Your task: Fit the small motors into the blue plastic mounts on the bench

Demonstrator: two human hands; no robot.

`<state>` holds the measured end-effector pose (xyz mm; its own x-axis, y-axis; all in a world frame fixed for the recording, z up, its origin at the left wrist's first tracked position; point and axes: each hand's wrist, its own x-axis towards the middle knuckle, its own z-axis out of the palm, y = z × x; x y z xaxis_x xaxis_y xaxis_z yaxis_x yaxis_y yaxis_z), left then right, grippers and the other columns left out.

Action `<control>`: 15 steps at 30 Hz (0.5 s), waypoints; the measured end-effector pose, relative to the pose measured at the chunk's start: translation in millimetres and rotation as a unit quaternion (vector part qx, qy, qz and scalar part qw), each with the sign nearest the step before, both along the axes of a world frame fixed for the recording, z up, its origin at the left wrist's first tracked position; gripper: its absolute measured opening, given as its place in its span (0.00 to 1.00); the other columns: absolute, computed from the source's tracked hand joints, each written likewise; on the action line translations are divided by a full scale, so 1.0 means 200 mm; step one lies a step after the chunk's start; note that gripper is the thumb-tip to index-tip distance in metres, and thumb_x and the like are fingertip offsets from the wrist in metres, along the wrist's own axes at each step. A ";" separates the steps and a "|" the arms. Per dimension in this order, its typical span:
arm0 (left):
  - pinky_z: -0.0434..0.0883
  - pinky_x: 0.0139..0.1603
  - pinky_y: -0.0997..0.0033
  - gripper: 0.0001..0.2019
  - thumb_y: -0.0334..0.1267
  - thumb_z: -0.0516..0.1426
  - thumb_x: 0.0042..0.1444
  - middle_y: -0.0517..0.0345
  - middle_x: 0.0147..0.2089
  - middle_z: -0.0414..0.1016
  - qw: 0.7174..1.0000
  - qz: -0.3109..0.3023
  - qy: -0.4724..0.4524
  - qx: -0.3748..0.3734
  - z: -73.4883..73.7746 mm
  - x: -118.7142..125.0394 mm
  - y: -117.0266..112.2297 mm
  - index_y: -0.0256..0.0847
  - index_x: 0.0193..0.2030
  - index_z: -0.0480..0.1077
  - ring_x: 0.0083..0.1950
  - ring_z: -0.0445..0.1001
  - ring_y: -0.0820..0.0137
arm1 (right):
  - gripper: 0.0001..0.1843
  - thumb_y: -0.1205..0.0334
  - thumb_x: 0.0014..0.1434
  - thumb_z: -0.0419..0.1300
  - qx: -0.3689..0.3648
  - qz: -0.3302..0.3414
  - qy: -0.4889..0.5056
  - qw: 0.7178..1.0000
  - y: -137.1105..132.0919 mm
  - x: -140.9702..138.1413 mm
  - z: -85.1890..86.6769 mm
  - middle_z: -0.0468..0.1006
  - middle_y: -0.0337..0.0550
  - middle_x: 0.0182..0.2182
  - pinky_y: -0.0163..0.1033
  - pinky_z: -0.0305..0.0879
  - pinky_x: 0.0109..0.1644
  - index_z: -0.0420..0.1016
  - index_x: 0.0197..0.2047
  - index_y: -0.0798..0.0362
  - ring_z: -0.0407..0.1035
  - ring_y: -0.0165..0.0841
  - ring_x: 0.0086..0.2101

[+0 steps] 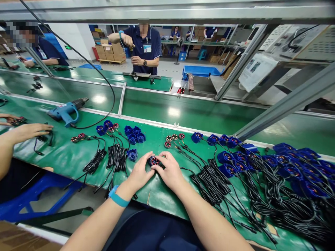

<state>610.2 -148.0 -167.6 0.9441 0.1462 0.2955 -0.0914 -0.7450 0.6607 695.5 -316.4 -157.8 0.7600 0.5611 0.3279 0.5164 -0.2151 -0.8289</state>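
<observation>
My left hand and my right hand meet over the green bench and pinch one small round motor part with red windings and a black cable. A single blue cap lies just left of my left hand. Black cable bundles lie further left. A big pile of blue motors with cables fills the right side.
A blue heat gun lies at the back left with its cord hanging from above. Another person's hand works at the far left. Across the green conveyor a person stands using a tool. A blue stool is low left.
</observation>
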 end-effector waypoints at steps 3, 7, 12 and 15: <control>0.72 0.68 0.53 0.35 0.27 0.60 0.56 0.47 0.64 0.73 1.000 0.003 -0.002 0.007 0.01 0.00 -0.01 0.45 0.70 0.55 0.65 0.73 0.62 | 0.18 0.63 0.63 0.69 -0.037 0.004 -0.006 0.999 0.00 0.00 -0.01 0.72 0.49 0.56 0.47 0.67 0.60 0.81 0.56 0.48 0.70 0.41 0.53; 0.76 0.65 0.55 0.30 0.29 0.60 0.58 0.47 0.61 0.75 0.998 -0.004 -0.040 0.051 0.03 0.00 -0.02 0.43 0.66 0.59 0.62 0.75 0.63 | 0.17 0.63 0.66 0.65 -0.079 -0.044 0.010 0.996 0.02 -0.01 -0.02 0.75 0.51 0.54 0.47 0.68 0.60 0.79 0.58 0.54 0.72 0.41 0.52; 0.76 0.65 0.53 0.21 0.29 0.58 0.61 0.44 0.61 0.74 0.989 -0.013 -0.102 0.109 0.06 0.01 -0.02 0.41 0.61 0.65 0.63 0.74 0.60 | 0.18 0.56 0.65 0.67 -0.144 -0.003 0.032 0.989 -0.04 0.04 0.07 0.80 0.49 0.47 0.45 0.66 0.52 0.77 0.54 0.56 0.74 0.40 0.44; 0.77 0.64 0.53 0.16 0.30 0.58 0.62 0.44 0.60 0.74 0.989 -0.011 -0.076 0.126 0.06 0.02 -0.02 0.41 0.56 0.69 0.62 0.75 0.59 | 0.06 0.61 0.68 0.63 -0.166 0.046 0.061 0.983 -0.12 0.10 0.12 0.80 0.41 0.36 0.41 0.63 0.44 0.79 0.42 0.53 0.73 0.36 0.37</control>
<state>614.3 -151.9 -155.8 0.8880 0.0291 0.4589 -0.1939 -0.8812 0.4311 715.6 -339.9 -133.4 0.7235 0.6899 0.0251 0.4479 -0.4414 -0.7775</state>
